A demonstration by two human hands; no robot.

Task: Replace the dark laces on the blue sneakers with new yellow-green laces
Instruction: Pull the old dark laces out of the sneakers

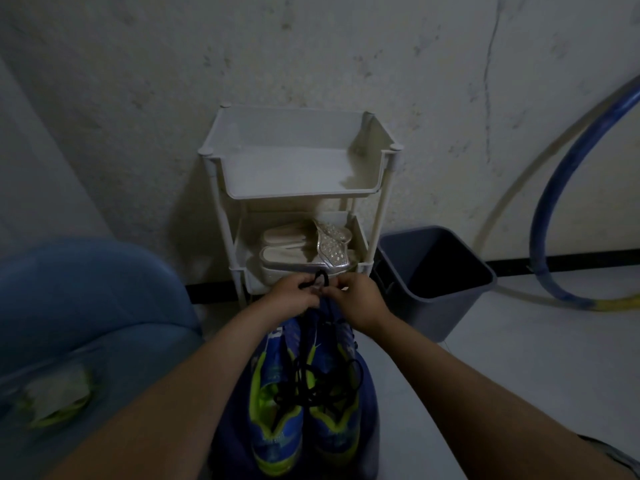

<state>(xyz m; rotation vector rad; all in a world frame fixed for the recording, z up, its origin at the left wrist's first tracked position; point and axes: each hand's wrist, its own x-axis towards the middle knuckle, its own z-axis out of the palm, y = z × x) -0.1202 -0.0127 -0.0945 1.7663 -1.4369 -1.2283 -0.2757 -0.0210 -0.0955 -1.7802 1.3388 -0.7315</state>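
Hands first: your left hand (291, 292) & right hand (356, 299) are meeting almost knuckle to knuckle, fingers curled, both pinching the dark laces (320, 386). A small loop of lace is sticking up btwn the two hands, and the rest is trailing down in a loose tangle over the blue sneakers (277, 407). You're keeping the pair side by side btwn your forearms, below the hands, w/ yellow-green trim showing on both shoes. Can't tell whether they're hanging off the laces or resting on the dark-blue fabric under them. Right in front of the hands, a white rack (301, 174) is standing against the wall, w/ pale sandals (294, 251) sitting on its lower shelf. A grey bin (426, 317) is sitting just beside the rack on your right, and a blue hoop (554, 202) is leaning on the wall further right. On your left, a blue seat (86, 289) is carrying a yellow-green bundle (55, 400), too blurred to ID.
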